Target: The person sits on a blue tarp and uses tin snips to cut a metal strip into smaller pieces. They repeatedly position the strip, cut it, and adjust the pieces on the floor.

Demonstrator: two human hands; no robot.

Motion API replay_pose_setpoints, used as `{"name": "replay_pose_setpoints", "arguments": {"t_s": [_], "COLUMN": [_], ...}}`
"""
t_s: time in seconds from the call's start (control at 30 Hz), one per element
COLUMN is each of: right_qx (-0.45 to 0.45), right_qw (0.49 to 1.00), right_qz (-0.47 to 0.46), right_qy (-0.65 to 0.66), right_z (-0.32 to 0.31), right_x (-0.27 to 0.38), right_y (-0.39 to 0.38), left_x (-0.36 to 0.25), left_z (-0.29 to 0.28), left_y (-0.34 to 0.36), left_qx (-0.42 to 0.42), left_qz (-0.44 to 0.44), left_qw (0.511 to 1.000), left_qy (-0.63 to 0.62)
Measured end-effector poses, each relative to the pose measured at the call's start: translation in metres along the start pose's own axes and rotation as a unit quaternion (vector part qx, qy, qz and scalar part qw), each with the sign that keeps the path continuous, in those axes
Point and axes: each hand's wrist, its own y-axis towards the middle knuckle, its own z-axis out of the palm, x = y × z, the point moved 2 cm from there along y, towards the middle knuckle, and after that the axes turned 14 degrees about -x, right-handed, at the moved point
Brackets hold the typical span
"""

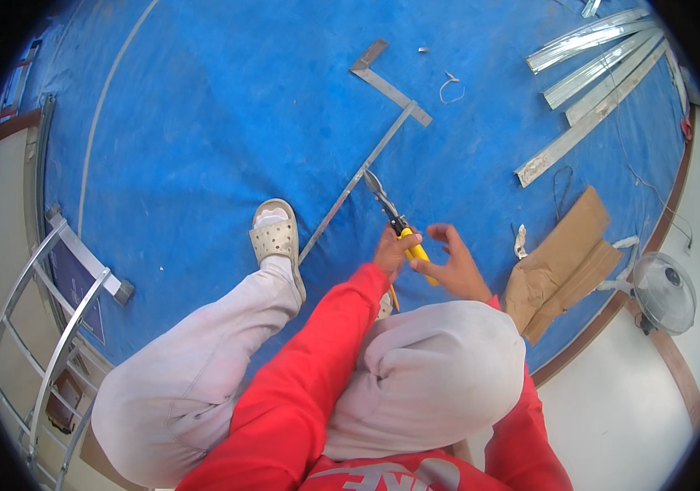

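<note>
Yellow-handled snips (400,222) were gripped by the left hand (390,252) beside a metal strip (386,142) on the blue sheet (211,139), with the right hand (461,272) held open nearby and cutting (apparently) prepared but left undone.

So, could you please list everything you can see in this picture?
Snips: 1, yellow handles, left hand
Long strip: 1, grey, centre
Bent strip: 1, grey, top centre
Channels: about four, silver, upper right
Loop: 1, white, upper centre
Scraps: a few, pale, on sheet
Cardboard: 1, brown, right
Fan: 1, greyish, far right
Ladder: 1, silver, left
Sheet: 1, blue, floor
Sandals: 2, off-white, feet; one mostly hidden
Trousers: 1 pair, pale grey, legs
Sleeves: 2, red, arms
Left hand: 1, gripping snips
Right hand: 1, beside handles
</note>
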Motion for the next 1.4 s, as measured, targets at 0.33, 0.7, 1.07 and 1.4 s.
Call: {"name": "replay_pose_setpoints", "arguments": {"t_s": [0.33, 0.7, 1.07, 1.4], "right_qx": [0.263, 0.141, 0.171, 0.15], "right_qw": [0.962, 0.986, 0.983, 0.988], "right_qz": [0.065, -0.04, -0.009, -0.021], "right_qy": [0.032, -0.081, -0.068, -0.032], "right_z": [0.045, 0.065, 0.06, 0.058], "right_x": [-0.036, -0.036, -0.032, -0.032], "right_y": [0.027, 0.045, 0.057, 0.061], "left_x": [0.029, 0.022, 0.025, 0.024], "left_z": [-0.023, -0.022, -0.019, -0.008], "left_y": [-0.008, 0.025, 0.028, 0.033], "left_qx": [0.013, -0.038, -0.081, -0.135], "left_qz": [-0.095, -0.033, 0.003, 0.019], "left_qw": [0.995, 0.998, 0.996, 0.991], "left_qy": [0.003, 0.039, 0.022, 0.014]}}
